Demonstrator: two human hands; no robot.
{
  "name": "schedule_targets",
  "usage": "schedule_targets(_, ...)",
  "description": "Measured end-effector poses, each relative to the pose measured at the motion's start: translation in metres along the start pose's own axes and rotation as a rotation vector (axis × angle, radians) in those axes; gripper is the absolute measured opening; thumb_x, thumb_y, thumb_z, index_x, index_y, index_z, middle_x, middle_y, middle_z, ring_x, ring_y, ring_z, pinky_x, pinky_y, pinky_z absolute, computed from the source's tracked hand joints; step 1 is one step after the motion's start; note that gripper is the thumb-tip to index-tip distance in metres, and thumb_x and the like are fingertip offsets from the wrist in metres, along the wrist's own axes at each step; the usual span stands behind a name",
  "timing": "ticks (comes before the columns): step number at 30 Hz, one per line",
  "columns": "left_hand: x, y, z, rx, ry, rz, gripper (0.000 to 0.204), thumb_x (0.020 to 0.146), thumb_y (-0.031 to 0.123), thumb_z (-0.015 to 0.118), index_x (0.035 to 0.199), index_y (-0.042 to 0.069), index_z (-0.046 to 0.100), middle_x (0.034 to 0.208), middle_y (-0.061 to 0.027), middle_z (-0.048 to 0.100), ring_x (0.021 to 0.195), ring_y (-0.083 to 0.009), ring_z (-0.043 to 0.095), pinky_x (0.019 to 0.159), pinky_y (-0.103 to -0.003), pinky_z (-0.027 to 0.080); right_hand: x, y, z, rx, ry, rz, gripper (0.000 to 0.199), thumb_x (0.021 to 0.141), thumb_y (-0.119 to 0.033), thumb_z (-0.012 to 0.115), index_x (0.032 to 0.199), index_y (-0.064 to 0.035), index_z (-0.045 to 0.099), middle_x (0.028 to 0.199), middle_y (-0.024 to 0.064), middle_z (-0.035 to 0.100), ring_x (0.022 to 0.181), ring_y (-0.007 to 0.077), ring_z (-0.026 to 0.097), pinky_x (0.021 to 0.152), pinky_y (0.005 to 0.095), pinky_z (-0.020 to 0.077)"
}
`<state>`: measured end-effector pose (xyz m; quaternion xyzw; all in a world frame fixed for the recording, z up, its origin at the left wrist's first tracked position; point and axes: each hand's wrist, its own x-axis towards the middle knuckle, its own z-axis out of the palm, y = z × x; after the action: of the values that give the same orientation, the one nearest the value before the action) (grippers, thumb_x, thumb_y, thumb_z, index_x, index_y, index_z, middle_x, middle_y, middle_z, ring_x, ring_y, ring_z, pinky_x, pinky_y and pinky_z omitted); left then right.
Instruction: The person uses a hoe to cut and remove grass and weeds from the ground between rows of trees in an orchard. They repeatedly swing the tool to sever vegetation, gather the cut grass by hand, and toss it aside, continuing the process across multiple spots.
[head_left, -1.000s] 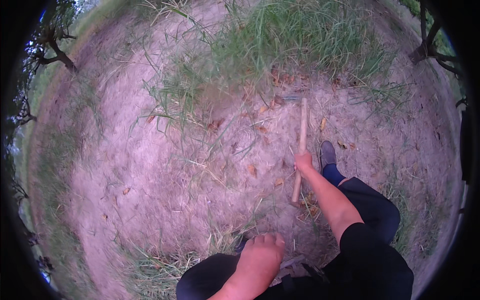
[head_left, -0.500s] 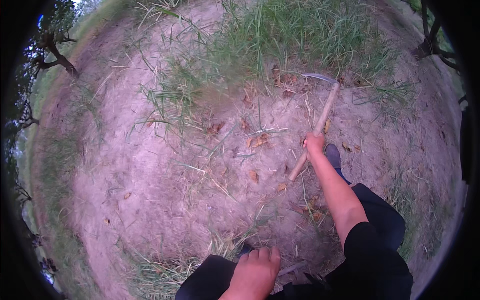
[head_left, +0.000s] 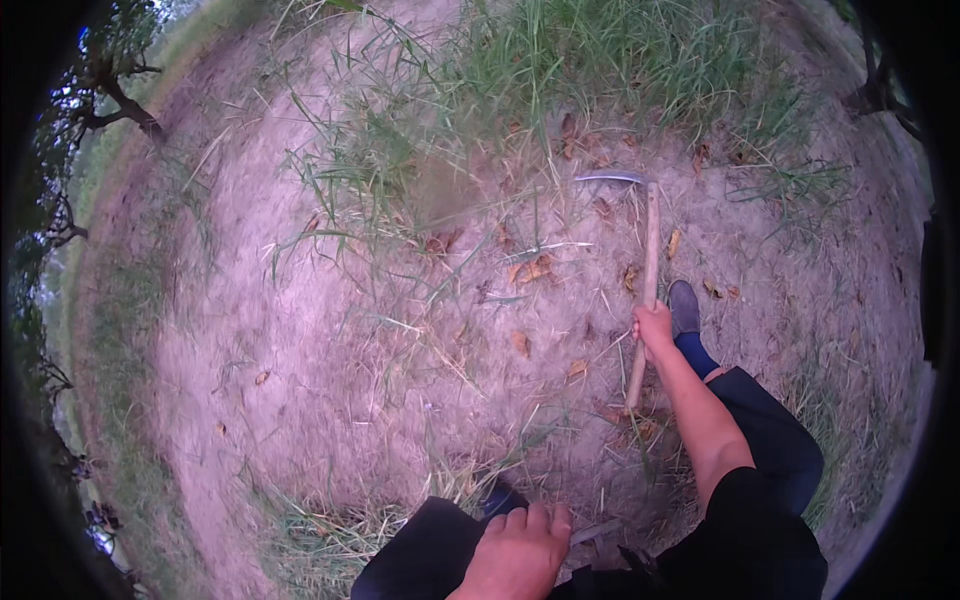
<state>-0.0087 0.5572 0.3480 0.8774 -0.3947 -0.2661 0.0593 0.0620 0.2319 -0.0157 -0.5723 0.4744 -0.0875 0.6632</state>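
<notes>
Sickle (head_left: pixel 645 270), pale wooden handle, curved blade, right hand (head_left: pixel 654 325) clamped, left hand's (head_left: pixel 520 550) grip seemingly flat.

Pale wooden sickle handle (head_left: pixel 648 270), grey blade (head_left: pixel 612 177), green grass (head_left: pixel 560 70), brown leaves (head_left: pixel 530 270), dark trousers (head_left: pixel 770 450).

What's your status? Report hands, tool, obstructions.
Right hand gripping sickle mid-handle, blade at the grass. Left hand resting on left knee. Right shoe beside handle.

ground: bare dry soil (head_left: pixel 300 330) | grass tufts (head_left: pixel 560 70) far side | dead leaves (head_left: pixel 530 270) | trees (head_left: pixel 110 100) left | dim daylight
</notes>
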Motion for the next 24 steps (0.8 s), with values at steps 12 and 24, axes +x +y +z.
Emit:
schedule_targets(12, 0.003, 0.000, -0.008, 0.040, 0.100, 0.011, 0.029, 0.077, 0.007, 0.056, 0.105, 0.003, 0.059, 0.093, -0.0106, 0.057, 0.088, -0.0254, 0.059, 0.076, -0.036, 0.049, -0.112, 0.053, 0.096, -0.096, -0.364, 0.239, 0.015, 0.080, 0.000, 0.057, 0.093, -0.0023, 0.048, 0.063, 0.0040, 0.051, 0.045, 0.0132, 0.049, 0.038, 0.0299, 0.0430)
schedule_targets(24, -0.002, -0.002, -0.010, 0.000, 0.076, 0.014, 0.035, 0.076, 0.008, 0.055, 0.111, 0.000, 0.056, 0.093, -0.0111, 0.056, 0.089, -0.0260, 0.057, 0.077, -0.036, 0.048, 0.079, -0.070, 0.065, 0.397, 0.200, -0.003, 0.009, 0.085, -0.009, 0.056, 0.086, -0.0060, 0.047, 0.061, 0.0023, 0.048, 0.044, 0.0135, 0.045, 0.038, 0.0277, 0.0412)
